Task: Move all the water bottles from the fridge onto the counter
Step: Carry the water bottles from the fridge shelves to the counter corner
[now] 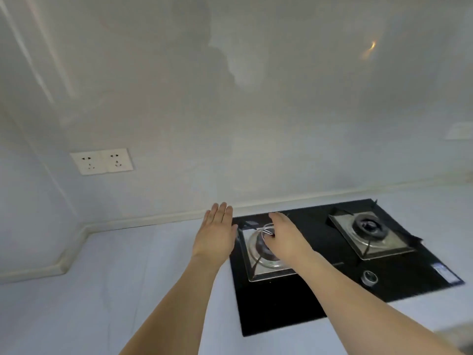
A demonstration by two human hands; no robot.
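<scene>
White tabletop (115, 278) with both hands extended over it, neither holding anything.

Left hand (217, 231) is flat, fingers straight and together, over the tabletop just left of the black gas hob (320, 298). Right hand (286, 237) is palm down above the left burner (263, 249), fingers relaxed; whether it touches the burner grate cannot be told. Right burner (368, 229) and a round control knob (369, 277) lie to the right. A double wall socket (102, 161) sits on the pale wall (256, 98). No water bottle and no fridge is in view.
</scene>
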